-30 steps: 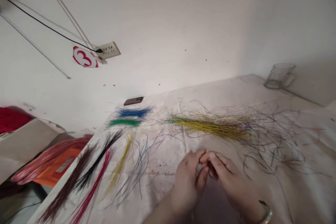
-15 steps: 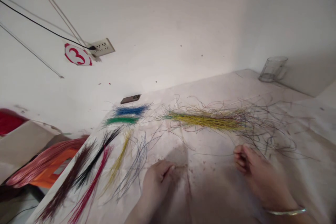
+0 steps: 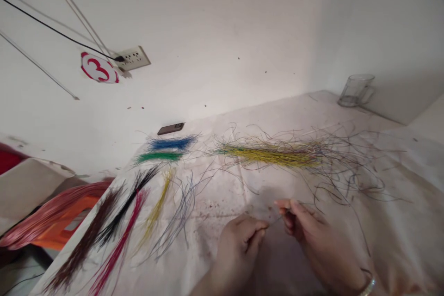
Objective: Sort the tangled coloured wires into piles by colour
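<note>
Plainly, a thin wire (image 3: 276, 219) is stretched across the short gap between two bare hands, just above the near part of the cloth-covered table (image 3: 215, 189); its colour cannot be told. One end is pinched by the left hand (image 3: 239, 243), whose thumb and forefinger are pressed together on it. The other end is taken between the thumb and fingers of the right hand (image 3: 308, 227), though the exact contact there is blurred. The hands are held near each other but apart, and a bracelet (image 3: 368, 286) is worn on the right wrist. Beyond them, a large yellow wire bundle (image 3: 280, 157) is laid crosswise, its right end surrounded by loose, tangled strands (image 3: 350, 166). To the left, grey-blue strands (image 3: 182, 212), a small yellow bundle (image 3: 158, 210), a red bundle (image 3: 123, 243), a black bundle (image 3: 126, 210) and a dark brown bundle (image 3: 88, 236) are spread side by side. Behind these, a green bundle (image 3: 159, 156) and a blue bundle (image 3: 173, 143) are set, with a phone (image 3: 170, 128) placed near the wall. A glass mug (image 3: 354, 91) is stood at the far right corner.
</note>
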Demonstrator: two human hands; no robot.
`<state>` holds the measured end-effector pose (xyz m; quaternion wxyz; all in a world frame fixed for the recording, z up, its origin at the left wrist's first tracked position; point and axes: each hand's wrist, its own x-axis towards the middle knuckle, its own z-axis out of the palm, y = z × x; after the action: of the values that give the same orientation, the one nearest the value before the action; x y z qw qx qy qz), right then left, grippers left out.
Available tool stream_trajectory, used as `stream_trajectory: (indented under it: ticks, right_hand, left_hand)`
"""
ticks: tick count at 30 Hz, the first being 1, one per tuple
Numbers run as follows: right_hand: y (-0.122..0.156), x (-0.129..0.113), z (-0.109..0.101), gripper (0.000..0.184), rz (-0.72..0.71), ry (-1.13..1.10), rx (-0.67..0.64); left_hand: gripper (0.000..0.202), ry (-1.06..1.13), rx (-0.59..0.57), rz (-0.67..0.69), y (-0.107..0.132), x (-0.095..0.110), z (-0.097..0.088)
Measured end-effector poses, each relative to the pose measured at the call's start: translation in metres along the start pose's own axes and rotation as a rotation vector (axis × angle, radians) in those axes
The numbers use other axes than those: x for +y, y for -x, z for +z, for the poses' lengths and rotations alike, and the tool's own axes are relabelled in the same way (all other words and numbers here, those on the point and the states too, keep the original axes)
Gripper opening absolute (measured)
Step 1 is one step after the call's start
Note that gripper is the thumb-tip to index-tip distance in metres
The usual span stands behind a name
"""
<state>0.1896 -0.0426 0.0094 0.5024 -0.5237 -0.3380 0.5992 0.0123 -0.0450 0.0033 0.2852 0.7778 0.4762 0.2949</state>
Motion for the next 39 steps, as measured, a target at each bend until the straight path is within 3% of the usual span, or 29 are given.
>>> stream_trajectory:
  ticks: [5,9,14,20,27,33,39]
  right_hand:
    - [-0.010,0.013,-0.027,0.043,-0.043,0.174,0.126]
    - [-0.022,0.026,-0.046,0.044,-0.123,0.381,0.153]
    - [-0.028,0.021,-0.061,0.034,-0.336,0.807,0.134]
    - [-0.035,0.012,-0.078,0.031,-0.337,1.118,0.177]
    - [-0.069,-0.018,-0.053,0.025,-0.546,1.315,0.171]
    - [-0.107,-0.013,-0.037,0.021,-0.411,1.509,0.124]
    - [-0.115,-0.004,-0.044,0.026,-0.369,1.420,0.125]
  left_hand:
    - [0.021,-0.101,0.019,-0.070,0.005,-0.013,-0.016]
    - [0.023,-0.219,0.031,-0.125,0.005,-0.018,-0.029]
    - [0.023,-0.357,-0.001,-0.163,0.007,-0.036,-0.034]
    - [0.023,-0.415,-0.009,-0.167,0.008,-0.054,-0.032]
    - [0.023,-0.439,0.017,-0.049,0.004,-0.055,-0.031]
    - [0.020,-0.469,0.112,-0.024,0.006,-0.056,-0.030]
    - [0.018,-0.472,0.223,-0.051,0.008,-0.058,-0.029]
